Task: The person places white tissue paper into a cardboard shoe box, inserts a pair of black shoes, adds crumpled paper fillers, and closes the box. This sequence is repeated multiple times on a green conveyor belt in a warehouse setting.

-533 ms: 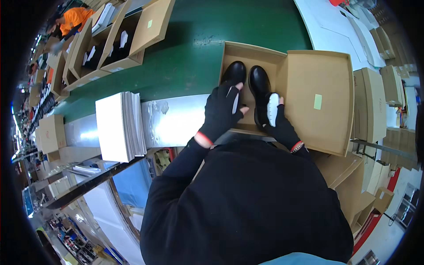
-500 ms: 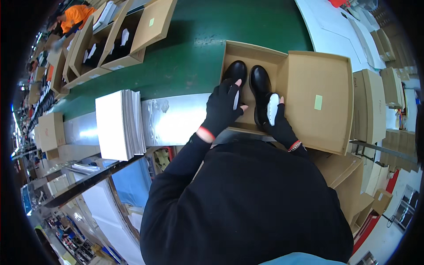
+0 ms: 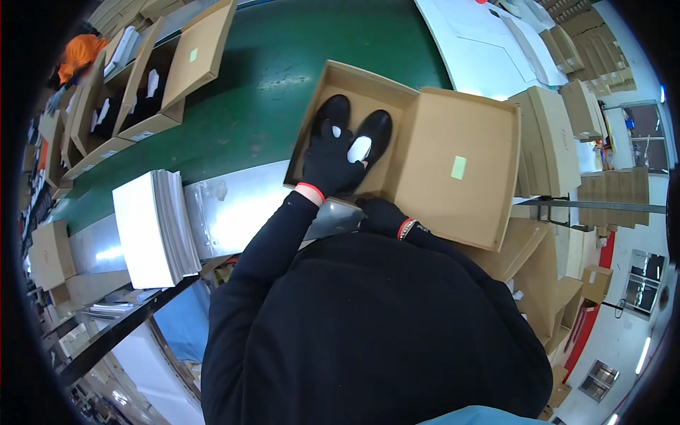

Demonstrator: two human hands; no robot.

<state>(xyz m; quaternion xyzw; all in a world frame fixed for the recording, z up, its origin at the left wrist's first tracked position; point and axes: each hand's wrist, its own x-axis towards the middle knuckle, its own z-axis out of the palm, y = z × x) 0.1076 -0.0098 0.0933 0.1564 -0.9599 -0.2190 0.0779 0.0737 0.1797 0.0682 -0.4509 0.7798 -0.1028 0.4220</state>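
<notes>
A pair of black shoes lies in an open cardboard shoebox [image 3: 401,142], toes pointing away from me. The left shoe [image 3: 334,110] and the right shoe [image 3: 379,127] both have white stuffing in their openings. My left hand [image 3: 327,161], in a black glove with bare fingertips, is closed over the rear of the left shoe, its thumb reaching beside the right shoe's stuffing. Black glove against black leather partly hides those fingers. At the box's front edge, close to the lid hinge, my gloved right hand [image 3: 383,217] has its fingers curled onto the wall.
The box lid [image 3: 460,134] lies folded open to the right. A stack of white sheets [image 3: 152,230] sits on the metal ledge at left. Open boxes [image 3: 152,124] with black contents stand on the green table, near an orange-clad person [image 3: 81,57]. Closed cartons [image 3: 544,142] stand at right.
My right hand has left the right shoe and its stuffing and come down to the box's front edge. My left hand has shifted over the shoes' rear. The whole view has turned.
</notes>
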